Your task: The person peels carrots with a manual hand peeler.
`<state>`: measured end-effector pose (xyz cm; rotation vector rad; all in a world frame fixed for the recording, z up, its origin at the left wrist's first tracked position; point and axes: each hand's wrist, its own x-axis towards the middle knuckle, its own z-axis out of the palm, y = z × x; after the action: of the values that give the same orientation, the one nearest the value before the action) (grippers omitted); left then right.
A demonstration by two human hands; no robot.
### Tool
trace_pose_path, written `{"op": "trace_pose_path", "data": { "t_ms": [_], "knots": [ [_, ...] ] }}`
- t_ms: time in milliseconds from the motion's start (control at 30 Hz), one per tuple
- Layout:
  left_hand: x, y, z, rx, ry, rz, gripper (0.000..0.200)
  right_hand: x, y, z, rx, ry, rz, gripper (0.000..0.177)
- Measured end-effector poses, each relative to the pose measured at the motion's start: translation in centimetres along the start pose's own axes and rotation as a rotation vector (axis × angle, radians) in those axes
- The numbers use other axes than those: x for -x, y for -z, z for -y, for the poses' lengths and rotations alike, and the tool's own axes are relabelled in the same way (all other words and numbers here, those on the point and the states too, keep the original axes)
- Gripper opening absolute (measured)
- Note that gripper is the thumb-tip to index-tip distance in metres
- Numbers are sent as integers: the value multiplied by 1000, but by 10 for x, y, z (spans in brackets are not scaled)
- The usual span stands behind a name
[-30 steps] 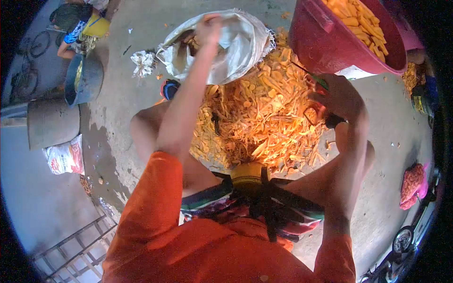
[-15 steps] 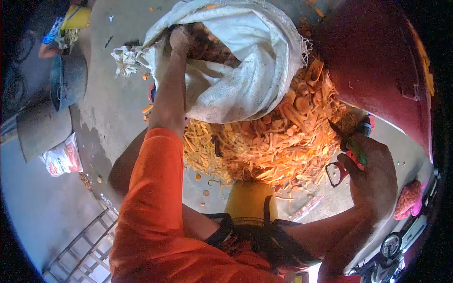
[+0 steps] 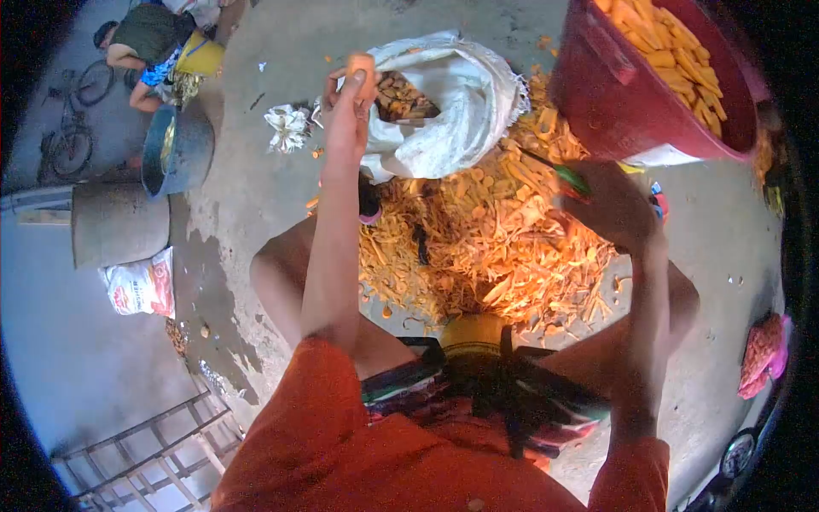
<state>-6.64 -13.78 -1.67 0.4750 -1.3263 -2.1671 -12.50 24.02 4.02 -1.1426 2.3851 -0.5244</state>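
Note:
My left hand (image 3: 348, 98) is raised at the left rim of the white woven sack (image 3: 461, 94), fingers closed around a short, thick orange carrot (image 3: 362, 72). Brownish-orange pieces (image 3: 401, 98) lie inside the open sack. On the right, my right hand (image 3: 610, 209) grips a knife (image 3: 573, 179) with a green handle; its dark, narrow blade points up and left over the heap. A large heap of orange peelings and slices (image 3: 503, 256) covers the floor between my legs, below the sack.
At the upper right stands a big dark-red tub (image 3: 597, 102) piled with peeled orange carrots (image 3: 670, 55). Another person (image 3: 149, 43) bends beside a yellow bucket (image 3: 200, 55) and a dark basin (image 3: 192, 149). A printed bag (image 3: 141, 286) and wooden ladder-like frame (image 3: 153, 448) are at left.
My left hand has come out of the sack with a carrot. My right hand has moved up and left with the knife. The view has shifted, showing more of the tub and the other person.

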Motion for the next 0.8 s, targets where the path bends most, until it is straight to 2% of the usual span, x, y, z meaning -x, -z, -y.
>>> {"op": "trace_pose_path", "data": {
  "t_ms": [33, 100, 133, 200, 233, 267, 400, 633, 700, 800],
  "knots": [
    [14, -12, -8, 8, 3, 20, 23, -2, -7, 6, -48, 75, -126, 31],
    [43, -31, -12, -140, -72, 222, 24, -3, -15, 20, -185, 269, -377, 29],
    [57, -37, -13, -232, -68, 216, 28, -10, -17, 20, -127, 308, -350, 26],
    [91, -54, -16, -279, -79, 270, 31, -13, -19, 37, -181, 322, -432, 25],
    [103, -62, -15, -329, -115, 310, 33, -12, -19, 44, -175, 304, -442, 25],
    [113, -67, -12, -374, -240, 313, 37, -10, -19, 51, -175, 317, -473, 25],
    [130, -76, 4, -183, -243, 348, 41, -9, -29, 55, -153, 331, -551, 23],
    [133, -79, 9, -134, -224, 306, 42, -12, -29, 54, -159, 357, -575, 19],
    [129, -79, 10, -94, -156, 263, 41, -12, -29, 54, -149, 355, -587, 19],
    [126, -80, 11, -131, -180, 291, 39, -13, -30, 53, -143, 356, -582, 18]
  ]
}}
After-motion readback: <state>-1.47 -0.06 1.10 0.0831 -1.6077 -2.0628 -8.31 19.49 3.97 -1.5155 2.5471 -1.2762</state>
